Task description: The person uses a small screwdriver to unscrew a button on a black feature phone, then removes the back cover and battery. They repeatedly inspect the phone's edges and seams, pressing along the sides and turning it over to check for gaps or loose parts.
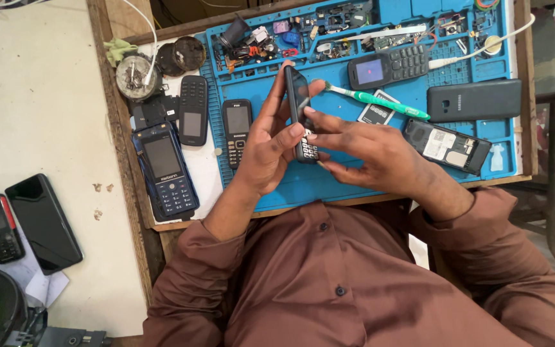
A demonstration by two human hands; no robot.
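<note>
A small black keypad phone [299, 109] stands on edge above the blue work mat [329, 183]. My left hand [268, 144] grips it from the left, fingers wrapped around its side. My right hand [370, 151] holds its lower end from the right, fingertips on the keypad edge. Both hands meet over the middle of the mat.
A green-and-white toothbrush [380, 100], a loose battery [377, 114], an opened phone body [448, 146] and a black back cover [475, 99] lie to the right. Several keypad phones [165, 168] lie on the left. The mat's far trays [354, 29] hold small parts. A smartphone [43, 222] rests on the left counter.
</note>
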